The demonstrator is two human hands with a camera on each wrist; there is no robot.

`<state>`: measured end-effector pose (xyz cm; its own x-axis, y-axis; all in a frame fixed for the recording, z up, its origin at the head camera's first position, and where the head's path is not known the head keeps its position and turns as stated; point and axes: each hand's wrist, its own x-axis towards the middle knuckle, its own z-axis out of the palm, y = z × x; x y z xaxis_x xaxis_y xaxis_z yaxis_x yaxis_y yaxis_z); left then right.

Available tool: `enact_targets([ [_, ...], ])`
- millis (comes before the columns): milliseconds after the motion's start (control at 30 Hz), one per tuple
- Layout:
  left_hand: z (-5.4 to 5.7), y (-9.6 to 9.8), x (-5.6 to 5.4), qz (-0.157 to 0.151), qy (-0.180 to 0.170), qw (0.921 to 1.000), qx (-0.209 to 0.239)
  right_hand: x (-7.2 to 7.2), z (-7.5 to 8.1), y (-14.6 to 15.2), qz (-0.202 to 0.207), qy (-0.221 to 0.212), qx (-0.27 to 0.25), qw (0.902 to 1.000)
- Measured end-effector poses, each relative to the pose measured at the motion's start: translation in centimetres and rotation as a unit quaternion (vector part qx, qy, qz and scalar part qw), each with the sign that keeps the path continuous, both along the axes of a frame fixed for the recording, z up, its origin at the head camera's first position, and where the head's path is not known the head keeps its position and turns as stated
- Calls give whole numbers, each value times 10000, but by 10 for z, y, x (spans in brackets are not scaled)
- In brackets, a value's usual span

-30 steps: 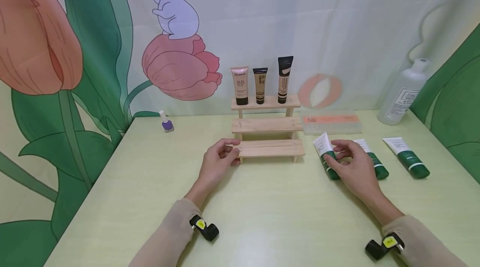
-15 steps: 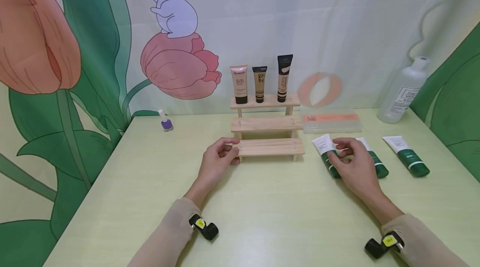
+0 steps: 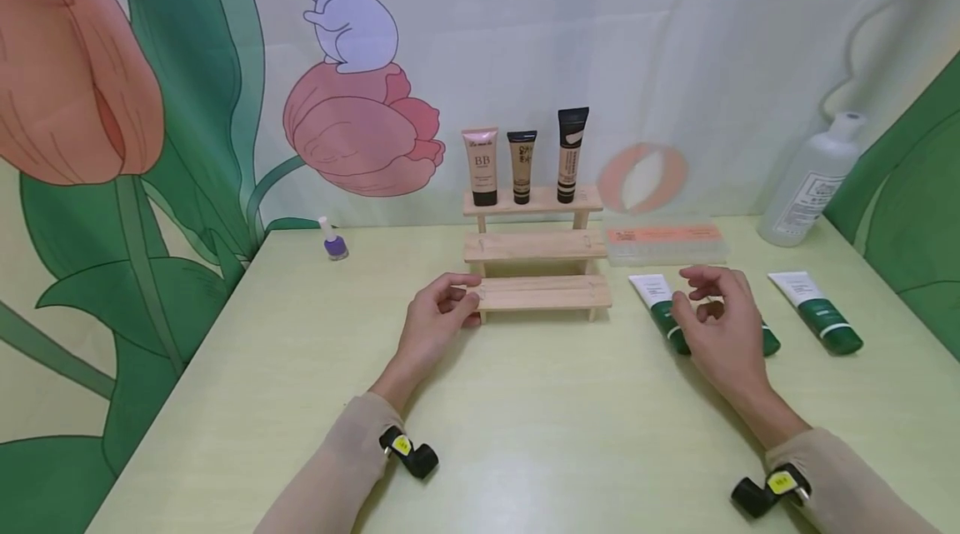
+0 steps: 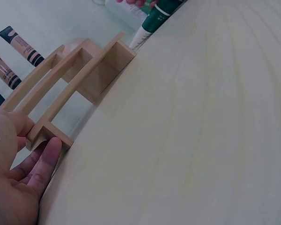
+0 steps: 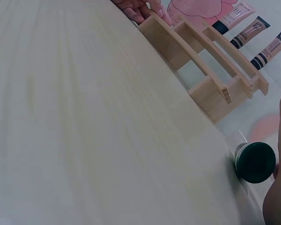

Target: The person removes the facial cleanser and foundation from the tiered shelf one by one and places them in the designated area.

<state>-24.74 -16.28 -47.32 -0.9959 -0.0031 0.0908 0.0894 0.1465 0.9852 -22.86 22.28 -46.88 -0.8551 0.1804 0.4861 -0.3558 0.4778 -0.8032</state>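
Note:
My left hand (image 3: 437, 311) grips the left end of the lowest step of a three-tier wooden stand (image 3: 534, 247), as the left wrist view also shows. On the top step stand a pink BB cream tube (image 3: 482, 172), a small gold tube (image 3: 522, 167) and a taller black-topped tube (image 3: 570, 159). My right hand (image 3: 722, 326) hovers, fingers loosely bent, between two green-and-white squeeze tubes lying on the table. The left squeeze tube (image 3: 663, 316) is beside its thumb; the middle one (image 3: 770, 341) is mostly hidden behind the hand. A third squeeze tube (image 3: 817, 314) lies farther right.
Behind the squeeze tubes lies a flat clear plastic case (image 3: 663, 244) with an orange label. A large white bottle (image 3: 810, 184) stands at the back right. Purple nail polish (image 3: 334, 242) is at the back left. A printed curtain hangs along the table's rear edge.
My right hand has drawn slightly up and right, off the left squeeze tube, which now lies at a slightly different angle. The left hand has stayed on the stand.

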Motion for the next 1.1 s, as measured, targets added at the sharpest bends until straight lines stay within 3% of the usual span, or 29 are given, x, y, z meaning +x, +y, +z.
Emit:
enact_targets([
  [200,0,1,0,16,18,10000,5,0,2,-1,270,350,-656,9969],
  [600,0,0,1,19,40,10000,-5,-5,14,-11,717,689,-997,9900],
  [800,0,3,1,-19,20,10000,-47,-19,30,-24,889,792,-1018,9877],
  [1100,3,3,2,80,-3,9998,-156,-51,64,-57,1212,795,-809,9861],
])
